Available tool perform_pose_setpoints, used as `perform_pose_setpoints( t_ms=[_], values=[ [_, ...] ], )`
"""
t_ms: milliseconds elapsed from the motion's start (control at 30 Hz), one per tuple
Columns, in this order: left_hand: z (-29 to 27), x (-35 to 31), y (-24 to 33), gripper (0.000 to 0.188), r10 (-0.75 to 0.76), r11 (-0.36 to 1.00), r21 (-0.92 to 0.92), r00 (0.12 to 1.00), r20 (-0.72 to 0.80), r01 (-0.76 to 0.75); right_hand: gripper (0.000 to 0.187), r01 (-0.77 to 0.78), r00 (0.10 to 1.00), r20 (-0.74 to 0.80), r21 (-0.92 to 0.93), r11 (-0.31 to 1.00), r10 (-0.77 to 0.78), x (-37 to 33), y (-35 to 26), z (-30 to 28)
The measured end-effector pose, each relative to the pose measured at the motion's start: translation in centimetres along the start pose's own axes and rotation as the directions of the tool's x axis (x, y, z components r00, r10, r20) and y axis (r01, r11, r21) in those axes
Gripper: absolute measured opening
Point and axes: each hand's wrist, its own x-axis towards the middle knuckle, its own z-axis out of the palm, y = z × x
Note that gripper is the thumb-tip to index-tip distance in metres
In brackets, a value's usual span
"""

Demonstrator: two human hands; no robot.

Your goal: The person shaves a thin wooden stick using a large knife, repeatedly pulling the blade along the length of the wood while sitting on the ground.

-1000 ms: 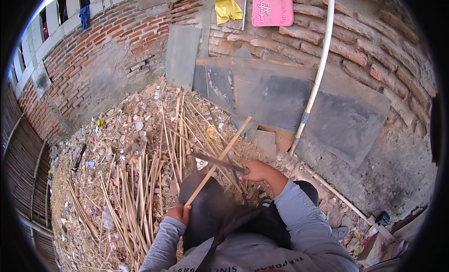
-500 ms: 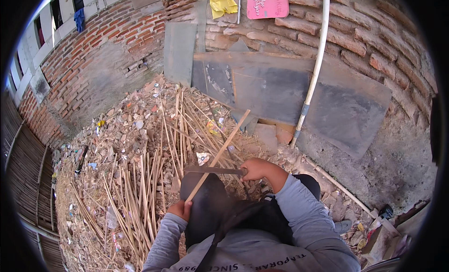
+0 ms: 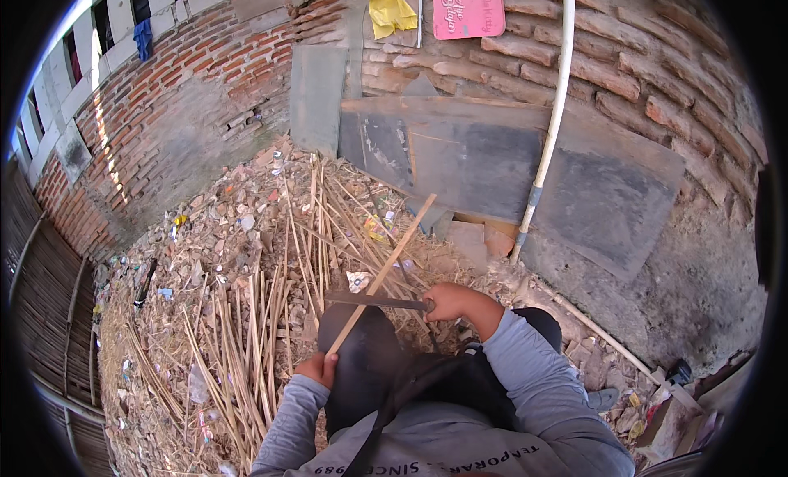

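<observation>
My left hand [image 3: 318, 368] is closed round the near end of a flat bamboo strip [image 3: 398, 249], which slants up and away to the right over my left knee. In my right hand [image 3: 451, 302] is the handle of a long dark-bladed knife [image 3: 373, 300]. Its blade points left and lies across the strip just above the knee, seemingly touching it. The fingers of my right hand wrap the handle and hide most of it.
Many cut bamboo strips [image 3: 246, 346] lie on the rubble-strewn ground to the left and ahead. Dark boards [image 3: 484, 161] lean on the brick wall [image 3: 607, 66] beyond. A white pipe [image 3: 552, 132] stands upright before them. A sandal [image 3: 603, 398] shows at right.
Both hands, the strip and the knife hold almost the same place. The whole view has shifted slightly downward.
</observation>
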Motion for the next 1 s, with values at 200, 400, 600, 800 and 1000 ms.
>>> perform_pose_setpoints(
  t_ms=[200,400,600,800,1000],
  values=[
    [-0.2,-0.1,0.5,0.046,0.004,1.0,-0.013,1.0,-0.027,-0.004,0.036,-0.068,0.996,-0.06,-0.016,0.998,0.067,-0.3,0.3,-1.4],
    [-0.6,-0.2,1.0,0.044,0.007,1.0,-0.019,0.999,-0.037,-0.008,0.045,-0.149,0.955,-0.253,0.051,0.988,0.157,0.4,3.5,-0.5],
    [0.1,-0.1,-0.1,0.044,0.026,0.997,-0.068,0.999,-0.043,-0.028,0.054,-0.103,0.982,-0.145,0.132,0.986,0.122,0.7,2.6,0.0],
    [-0.3,-0.2,0.5,0.044,0.02,0.994,-0.105,0.999,-0.048,-0.025,0.057,-0.051,0.999,-0.007,0.055,0.997,0.052,0.5,1.5,0.1],
    [-0.2,-0.2,0.2,0.043,0.027,0.994,-0.102,0.999,-0.046,-0.031,0.052,-0.077,0.997,0.037,0.135,0.988,0.073,0.0,0.3,-0.6]
  ],
)
